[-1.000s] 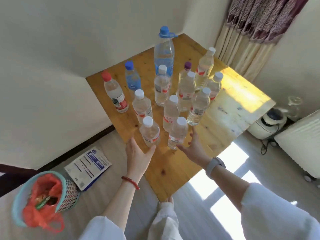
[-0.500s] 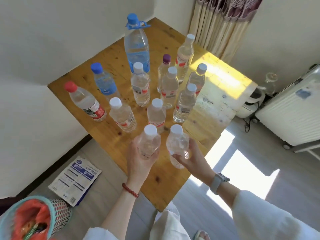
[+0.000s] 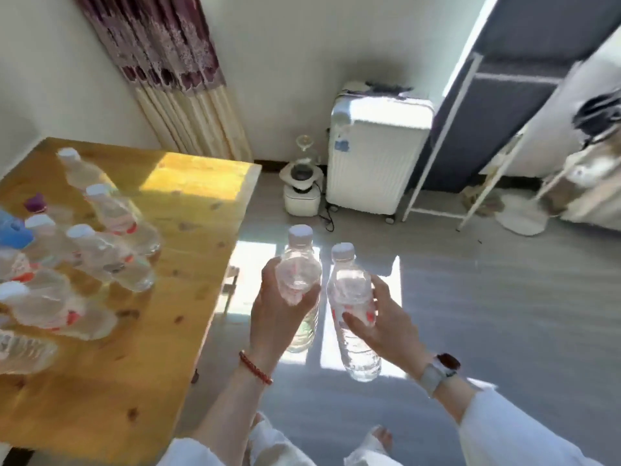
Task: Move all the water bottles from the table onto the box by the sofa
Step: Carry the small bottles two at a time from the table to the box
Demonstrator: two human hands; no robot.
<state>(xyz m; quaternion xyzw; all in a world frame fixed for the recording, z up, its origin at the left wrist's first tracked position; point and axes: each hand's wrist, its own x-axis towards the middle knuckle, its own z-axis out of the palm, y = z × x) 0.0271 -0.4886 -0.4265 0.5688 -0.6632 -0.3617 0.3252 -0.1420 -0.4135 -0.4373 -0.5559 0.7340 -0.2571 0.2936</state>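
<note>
Gripping one white-capped bottle [image 3: 299, 280] in the left hand [image 3: 279, 317], fingers curled round its body, and a second white-capped bottle [image 3: 353, 311] in the right hand [image 3: 383, 327], pinched between thumb and fingers. Holding both upright, side by side, over the grey floor [image 3: 504, 314], off the table's [image 3: 141, 364] right edge. Leaving other bottles [image 3: 111, 257] standing clustered toward the table's left edge.

White suitcase [image 3: 376, 156] against the wall, small white appliance [image 3: 300, 190], perhaps a cooker, beside it; patterned curtain [image 3: 174, 72].
</note>
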